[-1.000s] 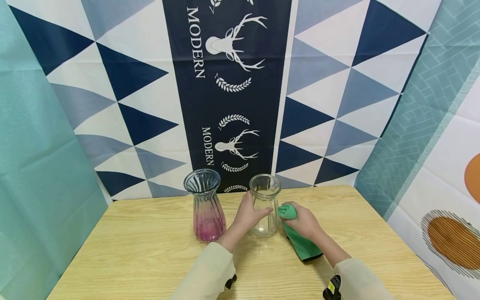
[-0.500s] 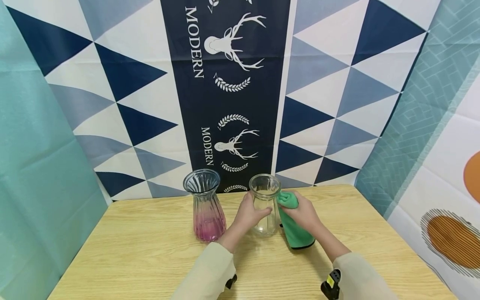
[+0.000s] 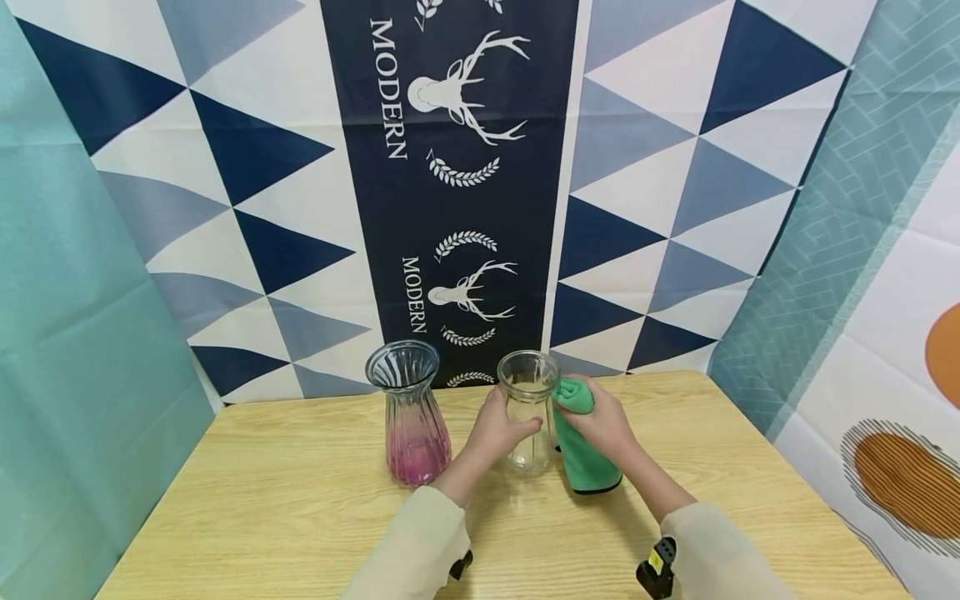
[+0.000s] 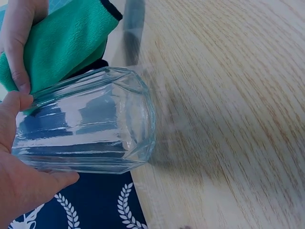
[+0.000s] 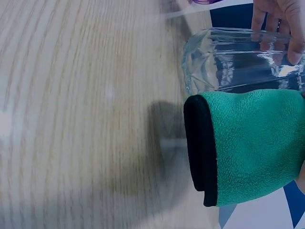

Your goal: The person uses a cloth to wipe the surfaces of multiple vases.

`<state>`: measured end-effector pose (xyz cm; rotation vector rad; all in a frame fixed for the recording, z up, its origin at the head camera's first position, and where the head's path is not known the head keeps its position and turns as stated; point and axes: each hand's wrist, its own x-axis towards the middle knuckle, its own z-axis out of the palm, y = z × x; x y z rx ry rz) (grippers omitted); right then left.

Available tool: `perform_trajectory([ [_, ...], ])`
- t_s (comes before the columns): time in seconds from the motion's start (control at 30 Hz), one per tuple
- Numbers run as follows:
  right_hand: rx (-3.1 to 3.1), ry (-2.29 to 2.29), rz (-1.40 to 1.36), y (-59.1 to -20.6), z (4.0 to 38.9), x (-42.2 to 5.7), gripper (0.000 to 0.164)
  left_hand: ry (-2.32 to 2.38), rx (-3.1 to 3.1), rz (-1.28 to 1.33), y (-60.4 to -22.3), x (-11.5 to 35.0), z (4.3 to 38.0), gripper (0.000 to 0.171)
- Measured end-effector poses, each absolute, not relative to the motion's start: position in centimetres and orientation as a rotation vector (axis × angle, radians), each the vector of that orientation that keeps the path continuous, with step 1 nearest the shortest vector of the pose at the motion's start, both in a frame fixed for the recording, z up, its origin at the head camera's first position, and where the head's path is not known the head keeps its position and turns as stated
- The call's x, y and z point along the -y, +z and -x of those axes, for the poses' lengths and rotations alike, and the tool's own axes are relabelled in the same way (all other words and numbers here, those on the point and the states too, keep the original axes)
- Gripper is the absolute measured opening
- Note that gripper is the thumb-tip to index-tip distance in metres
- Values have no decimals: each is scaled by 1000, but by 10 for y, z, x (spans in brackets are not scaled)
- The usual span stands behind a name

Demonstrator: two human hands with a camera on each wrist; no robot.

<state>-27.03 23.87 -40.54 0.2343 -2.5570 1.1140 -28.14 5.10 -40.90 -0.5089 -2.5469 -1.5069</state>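
Observation:
A clear glass vase (image 3: 531,446) stands upright on the table toward the back. My left hand (image 3: 498,429) grips it from the left, thumb across the near side and fingers around the far side. In my right hand (image 3: 606,421) is a bunched green cloth (image 3: 588,458) with black edging, held against the vase's right side just below the rim. The cloth's lower part hangs down beside the vase, as the right wrist view shows with the cloth (image 5: 257,143) next to the glass. From the left wrist view, the glass vase (image 4: 90,124) has ribbed sides.
A ribbed vase (image 3: 416,433), blue-grey at the top and pink below, stands just left of my left hand. The wooden table (image 3: 300,517) ends at a patterned cloth backdrop (image 3: 465,208) close behind both vases.
My right hand has brought the green cloth leftward against the clear vase, and the cloth's hanging end has swung left. The left hand keeps its grip on the vase.

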Motion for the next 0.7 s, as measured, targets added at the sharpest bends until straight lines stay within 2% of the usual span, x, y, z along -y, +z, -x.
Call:
perform_trajectory([
  [0.7,2809,775,-335,-441,267,-251,48,-1576,2542,541,-411,-49,283,73],
])
